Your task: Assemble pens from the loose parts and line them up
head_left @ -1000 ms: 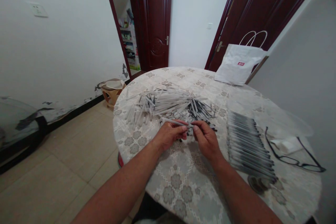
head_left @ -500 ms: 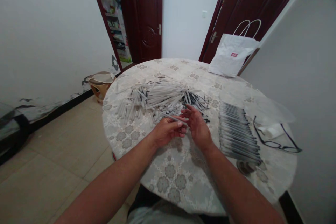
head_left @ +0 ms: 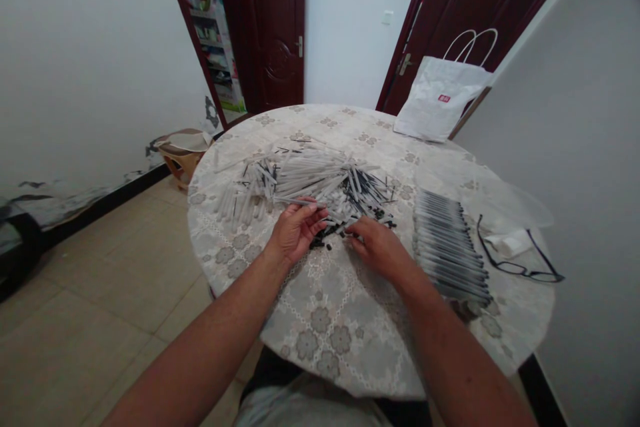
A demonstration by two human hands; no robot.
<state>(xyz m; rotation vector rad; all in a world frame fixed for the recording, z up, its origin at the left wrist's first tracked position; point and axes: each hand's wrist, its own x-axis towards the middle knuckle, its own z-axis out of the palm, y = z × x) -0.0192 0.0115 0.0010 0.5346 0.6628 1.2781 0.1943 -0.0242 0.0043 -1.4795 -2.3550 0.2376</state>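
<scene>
Between the thumb and fingers of my left hand is a slim white pen barrel, held nearly level and pointing left. My right hand is down at the tabletop with its fingertips pinched together among small black pen caps; whatever it grips is too small to make out. Beyond both hands lies a loose heap of white pen barrels. Dark thin pieces are mixed into its right side. To the right, a neat row of pens with dark ends lies side by side.
Black-framed glasses rest at the right, beside a white roll and a clear plastic bag. A white paper bag stands at the back right of the round table. A tan stool is on the floor at left.
My hands have moved apart. The left one has shifted left with the pen barrel; the right has left the barrel and lowered to the black caps. The camera view has tilted down and right.
</scene>
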